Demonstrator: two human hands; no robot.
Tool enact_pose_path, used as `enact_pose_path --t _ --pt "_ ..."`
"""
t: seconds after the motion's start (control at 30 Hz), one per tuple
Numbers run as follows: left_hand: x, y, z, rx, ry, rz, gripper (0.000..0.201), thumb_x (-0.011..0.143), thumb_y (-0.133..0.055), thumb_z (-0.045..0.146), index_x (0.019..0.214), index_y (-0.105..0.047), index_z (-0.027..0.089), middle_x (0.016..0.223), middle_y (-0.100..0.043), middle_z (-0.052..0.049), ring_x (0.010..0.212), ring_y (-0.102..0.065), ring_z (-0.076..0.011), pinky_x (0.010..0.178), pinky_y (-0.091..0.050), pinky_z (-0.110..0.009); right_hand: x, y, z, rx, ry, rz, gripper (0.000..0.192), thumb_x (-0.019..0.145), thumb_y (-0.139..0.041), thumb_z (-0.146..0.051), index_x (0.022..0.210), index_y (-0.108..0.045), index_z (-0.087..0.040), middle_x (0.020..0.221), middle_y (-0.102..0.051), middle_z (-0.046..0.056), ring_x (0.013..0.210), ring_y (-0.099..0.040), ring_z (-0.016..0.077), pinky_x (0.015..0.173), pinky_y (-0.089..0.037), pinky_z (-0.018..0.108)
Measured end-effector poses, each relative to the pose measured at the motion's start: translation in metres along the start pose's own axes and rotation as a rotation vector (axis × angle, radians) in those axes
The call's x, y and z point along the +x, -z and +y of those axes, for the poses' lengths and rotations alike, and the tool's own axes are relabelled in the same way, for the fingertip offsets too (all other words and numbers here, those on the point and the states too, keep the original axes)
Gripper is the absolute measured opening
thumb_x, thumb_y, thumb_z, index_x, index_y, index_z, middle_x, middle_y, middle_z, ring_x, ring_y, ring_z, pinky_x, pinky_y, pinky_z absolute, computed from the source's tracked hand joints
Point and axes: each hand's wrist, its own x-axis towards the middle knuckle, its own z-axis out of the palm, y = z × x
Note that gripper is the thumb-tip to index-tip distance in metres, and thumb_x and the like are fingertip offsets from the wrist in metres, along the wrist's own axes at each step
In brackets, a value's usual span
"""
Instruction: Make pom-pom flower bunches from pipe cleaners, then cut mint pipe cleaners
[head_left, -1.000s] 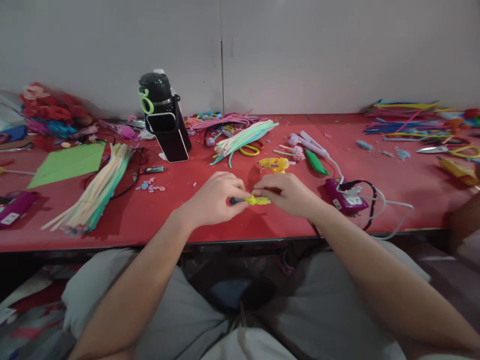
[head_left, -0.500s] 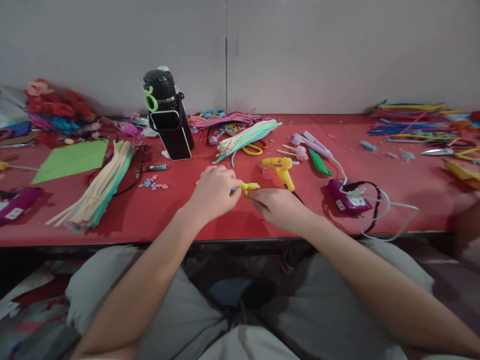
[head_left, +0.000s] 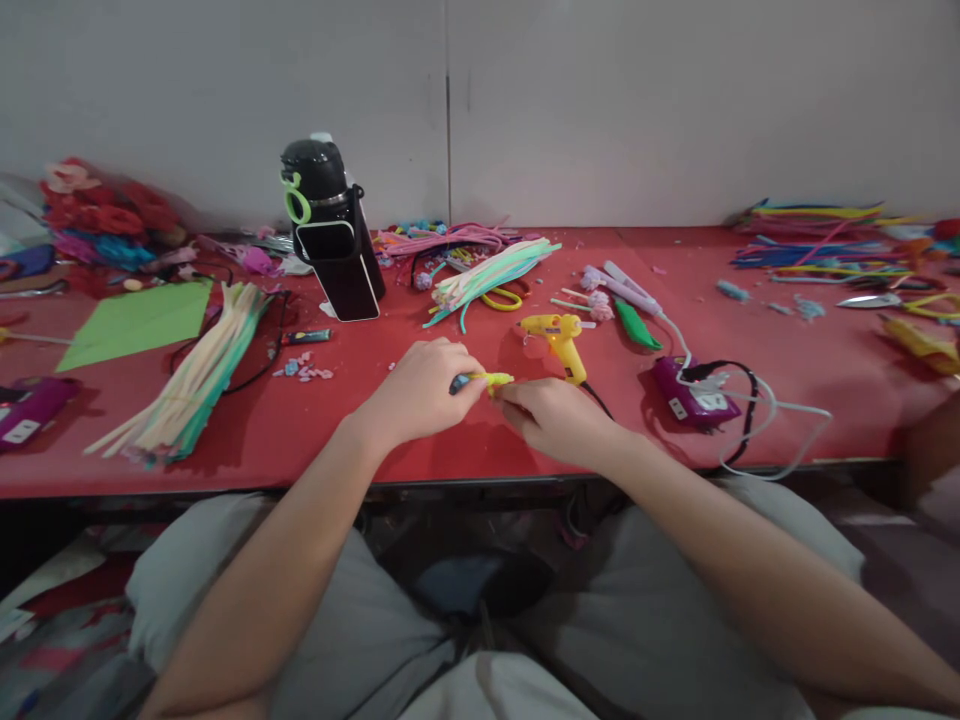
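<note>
Just above the red table, my left hand (head_left: 427, 390) is closed, with thumb and fingers pinching a small yellow pipe-cleaner piece (head_left: 496, 380). Something blue and dark shows under the fingers at the piece's left end. My right hand (head_left: 559, 415) is closed too, its fingertips pressed against the right underside of the yellow piece. Part of that piece is hidden by the fingers. A yellow glue gun (head_left: 566, 350) lies just beyond my right hand, its nozzle pointing left and its cord running toward me.
Pale pipe-cleaner bundles lie at left (head_left: 206, 375) and at the back (head_left: 491, 280). A black bottle (head_left: 330, 230) stands behind my left hand. A purple power strip (head_left: 694, 395) with cables is at right, near a green object (head_left: 637, 325) and pipe-cleaner scraps (head_left: 301, 369) lie left.
My left hand has shifted and turned slightly, lowering a little, so more of the blue and dark part shows. Both hands stay on the yellow piece. The whole view has drifted slightly.
</note>
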Motion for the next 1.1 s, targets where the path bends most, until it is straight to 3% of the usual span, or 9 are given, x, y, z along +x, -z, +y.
enact_pose_path --t 0.13,0.23,0.33,0.43,0.6,0.7,0.9,1.1 --pt "0.000 -0.007 0.001 0.236 -0.038 -0.013 0.022 0.092 -0.056 0.021 0.084 -0.075 0.017 0.083 -0.071 -0.007 0.085 -0.061 -0.0232 0.086 -0.041 -0.041 -0.002 -0.001 -0.001 -0.047 0.054 0.011 0.029 0.102 -0.046 -0.025 0.100 -0.073 -0.015 0.094 -0.077 0.012 0.080 -0.070 0.0230 0.064 -0.039 0.030" --pt "-0.001 -0.007 0.003 0.262 -0.093 -0.090 0.022 0.091 -0.054 0.017 0.085 -0.076 0.018 0.083 -0.070 -0.007 0.089 -0.062 -0.0241 0.092 -0.040 -0.044 -0.004 0.003 0.005 -0.091 0.120 0.076 0.027 0.100 -0.047 -0.021 0.097 -0.073 -0.015 0.092 -0.076 0.012 0.082 -0.070 0.0240 0.067 -0.041 0.031" --pt "-0.001 -0.002 0.004 0.133 -0.133 -0.165 0.022 0.090 -0.054 0.014 0.087 -0.076 0.019 0.086 -0.071 -0.006 0.091 -0.062 -0.0226 0.095 -0.040 -0.043 -0.003 0.012 0.016 -0.014 0.221 0.207 0.025 0.099 -0.048 -0.018 0.096 -0.072 -0.016 0.096 -0.076 0.010 0.089 -0.069 0.0231 0.075 -0.045 0.032" --pt "-0.001 0.004 0.004 -0.086 -0.167 -0.152 0.017 0.092 -0.058 0.018 0.089 -0.075 0.019 0.088 -0.072 -0.005 0.088 -0.062 -0.0198 0.094 -0.042 -0.040 -0.001 0.019 0.026 0.186 0.301 0.282 0.021 0.100 -0.051 -0.022 0.094 -0.071 -0.018 0.094 -0.076 0.008 0.087 -0.067 0.0199 0.079 -0.047 0.031" --pt "-0.003 0.007 0.003 -0.438 -0.205 -0.009 0.013 0.093 -0.063 0.025 0.093 -0.076 0.020 0.084 -0.071 -0.004 0.078 -0.062 -0.0162 0.079 -0.049 -0.033 0.003 0.020 0.027 0.508 0.248 0.206 0.019 0.099 -0.056 -0.029 0.090 -0.069 -0.018 0.085 -0.072 0.004 0.075 -0.062 0.0150 0.071 -0.045 0.028" --pt "-0.003 0.009 0.003 -0.498 -0.140 0.068 0.014 0.093 -0.063 0.026 0.095 -0.076 0.021 0.084 -0.070 -0.004 0.078 -0.062 -0.0157 0.073 -0.050 -0.030 0.004 0.016 0.021 0.613 0.201 0.169 0.021 0.098 -0.053 -0.030 0.087 -0.066 -0.018 0.079 -0.069 0.003 0.073 -0.060 0.0147 0.068 -0.044 0.027" --pt "-0.001 0.004 0.000 -0.216 -0.063 0.224 0.015 0.094 -0.062 0.025 0.090 -0.075 0.019 0.085 -0.071 -0.004 0.081 -0.061 -0.0174 0.077 -0.048 -0.032 0.001 0.003 0.004 0.591 0.104 0.124 0.030 0.101 -0.046 -0.027 0.076 -0.060 -0.017 0.072 -0.065 0.002 0.067 -0.057 0.0131 0.066 -0.043 0.025" --pt "-0.001 -0.006 -0.004 0.172 -0.166 0.073 0.022 0.095 -0.054 0.020 0.088 -0.075 0.018 0.084 -0.070 -0.006 0.087 -0.059 -0.0221 0.091 -0.042 -0.043 -0.005 0.000 0.008 0.168 0.131 0.196 0.023 0.098 -0.048 -0.019 0.094 -0.071 -0.016 0.090 -0.075 0.010 0.079 -0.065 0.0201 0.072 -0.044 0.030"
